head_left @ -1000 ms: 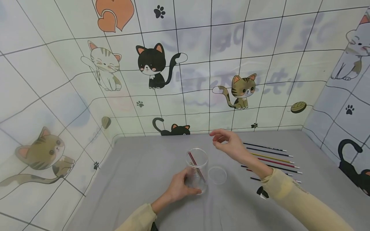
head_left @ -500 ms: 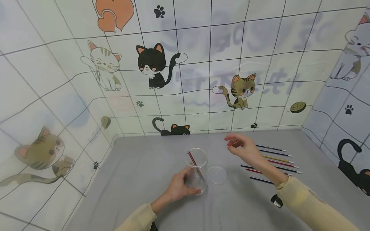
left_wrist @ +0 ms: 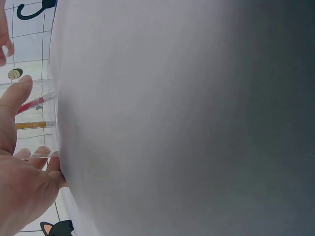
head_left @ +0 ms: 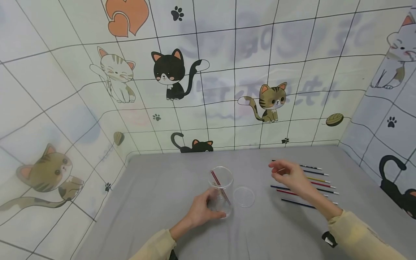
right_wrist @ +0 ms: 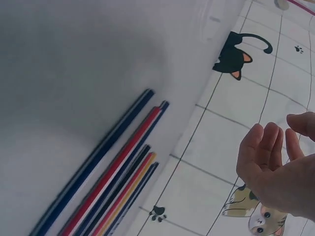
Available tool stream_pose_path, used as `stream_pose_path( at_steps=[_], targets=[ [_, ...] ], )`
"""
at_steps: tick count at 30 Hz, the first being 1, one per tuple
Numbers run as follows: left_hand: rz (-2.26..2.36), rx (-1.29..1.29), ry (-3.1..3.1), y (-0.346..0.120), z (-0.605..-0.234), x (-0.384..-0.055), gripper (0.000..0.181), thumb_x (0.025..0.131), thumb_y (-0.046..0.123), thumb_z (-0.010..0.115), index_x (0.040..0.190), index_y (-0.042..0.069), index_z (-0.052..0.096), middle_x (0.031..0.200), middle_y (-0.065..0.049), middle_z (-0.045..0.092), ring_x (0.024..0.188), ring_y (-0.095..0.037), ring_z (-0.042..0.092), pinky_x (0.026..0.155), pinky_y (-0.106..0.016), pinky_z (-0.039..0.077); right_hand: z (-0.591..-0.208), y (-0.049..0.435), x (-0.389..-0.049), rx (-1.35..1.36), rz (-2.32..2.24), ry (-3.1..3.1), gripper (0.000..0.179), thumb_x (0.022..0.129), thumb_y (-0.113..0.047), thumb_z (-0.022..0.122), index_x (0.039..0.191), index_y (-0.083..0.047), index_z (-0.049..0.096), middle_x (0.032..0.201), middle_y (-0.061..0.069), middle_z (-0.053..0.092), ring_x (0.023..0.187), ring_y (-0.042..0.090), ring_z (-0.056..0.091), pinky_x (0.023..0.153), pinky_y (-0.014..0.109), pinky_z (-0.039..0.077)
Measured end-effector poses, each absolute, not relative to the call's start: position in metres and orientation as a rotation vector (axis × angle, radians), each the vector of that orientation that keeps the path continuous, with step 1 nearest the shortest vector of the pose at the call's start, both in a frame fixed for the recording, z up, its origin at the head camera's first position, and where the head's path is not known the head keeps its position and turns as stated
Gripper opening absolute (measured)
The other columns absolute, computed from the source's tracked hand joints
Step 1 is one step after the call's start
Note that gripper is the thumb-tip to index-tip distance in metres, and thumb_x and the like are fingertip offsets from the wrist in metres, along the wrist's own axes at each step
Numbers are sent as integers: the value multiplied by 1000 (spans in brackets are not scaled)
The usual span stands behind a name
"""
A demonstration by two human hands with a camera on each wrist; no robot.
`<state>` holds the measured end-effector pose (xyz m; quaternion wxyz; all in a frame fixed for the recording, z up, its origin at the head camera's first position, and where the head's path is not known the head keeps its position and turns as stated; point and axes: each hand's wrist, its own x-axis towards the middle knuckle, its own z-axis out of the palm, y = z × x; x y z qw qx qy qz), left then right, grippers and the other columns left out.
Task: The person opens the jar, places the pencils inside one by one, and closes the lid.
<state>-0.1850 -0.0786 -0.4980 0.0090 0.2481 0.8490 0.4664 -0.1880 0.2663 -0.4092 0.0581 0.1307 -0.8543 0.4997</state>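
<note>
In the head view my left hand [head_left: 200, 212] grips a clear plastic jar [head_left: 228, 193] low on its side; the jar stands upright on the table. Leaning inside are a red pencil [left_wrist: 32, 104] and a yellow pencil [left_wrist: 30, 126], both showing through the wall in the left wrist view. My right hand [head_left: 290, 177] hovers over the left ends of several pencils [head_left: 297, 203] laid in a row at right. Its fingers curve loosely with nothing between them. Dark blue, red and yellow pencils lie below it in the right wrist view, apart from the fingers.
A clear round lid [head_left: 244, 197] lies flat just right of the jar. Grey cloth [head_left: 162, 180] covers the table. A white sheet with printed cats [head_left: 221, 90] stands along the back and both sides.
My right hand has moved right and a little nearer, from beyond the lid to above the pencils. The left hand and the jar have stayed put.
</note>
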Motion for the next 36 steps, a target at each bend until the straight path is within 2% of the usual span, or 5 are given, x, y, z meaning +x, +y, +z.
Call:
stream_pose_path(
  at_steps=[5, 15, 26, 36],
  targets=[
    [1461, 764, 2644, -78, -499, -185, 69, 67, 25, 95, 126, 12, 61, 119, -6, 66, 112, -24, 61, 99, -43, 49, -421, 282, -182, 341, 1455, -2635, 30, 93, -5, 69, 122, 0, 65, 105, 12, 64, 92, 23, 64, 65, 30, 55],
    [1455, 759, 2633, -78, -497, -186, 69, 68, 25, 94, 126, 11, 60, 120, -9, 66, 113, -27, 61, 101, -45, 48, -439, 304, -170, 291, 1359, -2683, 33, 91, 0, 70, 123, 4, 62, 106, 19, 65, 90, 26, 64, 64, 28, 55],
    [1453, 730, 2624, -78, -497, -185, 72, 68, 24, 94, 129, 13, 59, 122, -6, 65, 116, -23, 60, 102, -43, 47, -458, 308, -163, 276, 1362, -2703, 34, 87, 3, 72, 119, 5, 64, 103, 14, 66, 88, 23, 64, 65, 28, 55],
    [1443, 760, 2645, -79, -498, -185, 74, 68, 26, 94, 131, 11, 58, 122, -10, 65, 115, -27, 61, 101, -46, 48, -469, 310, -160, 279, 1274, -2706, 33, 82, 8, 74, 114, 2, 66, 96, 10, 67, 82, 24, 65, 61, 27, 53]
  ],
)
